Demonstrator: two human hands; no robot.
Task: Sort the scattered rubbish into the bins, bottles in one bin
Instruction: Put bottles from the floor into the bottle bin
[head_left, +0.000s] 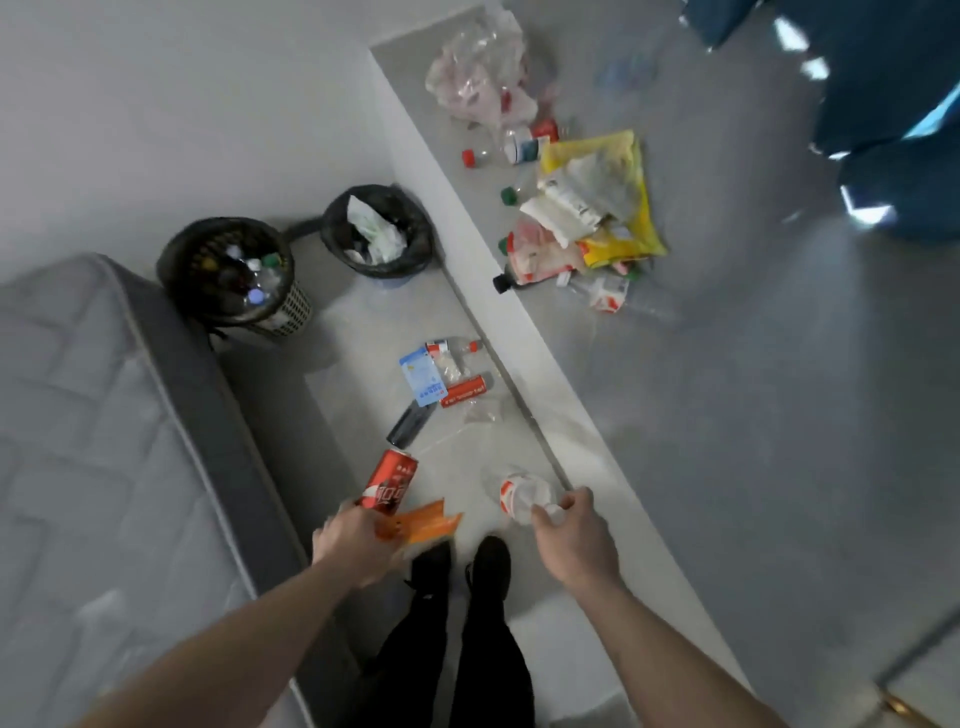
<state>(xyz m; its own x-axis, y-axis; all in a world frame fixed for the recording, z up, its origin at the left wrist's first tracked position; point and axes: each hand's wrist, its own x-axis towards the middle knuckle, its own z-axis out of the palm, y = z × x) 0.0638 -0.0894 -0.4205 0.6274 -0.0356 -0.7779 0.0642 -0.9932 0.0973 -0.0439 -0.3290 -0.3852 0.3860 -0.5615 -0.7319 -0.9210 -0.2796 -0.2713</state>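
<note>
From my feed, the mattress fills the far left, and I place everything else against it. Just off its top corner stands the mesh bin, already holding several bottles. To the right of that sits the second bin, black-lined, with crumpled white paper inside.

Along the mattress's right edge, near its lower end, the left hand grips a red can and an orange wrapper together (fingers wrapped round both). Further up the floor from there lie a dark can, a blue packet and a red tube.

Right of the left hand, farther from the mattress, the right hand clutches a clear plastic bottle with a red-and-white label, fingers curled at its neck end.

Well beyond the mattress, past the white ledge, I see 1 heap of litter: a yellow bag, a clear plastic bag and loose bottles.
</note>
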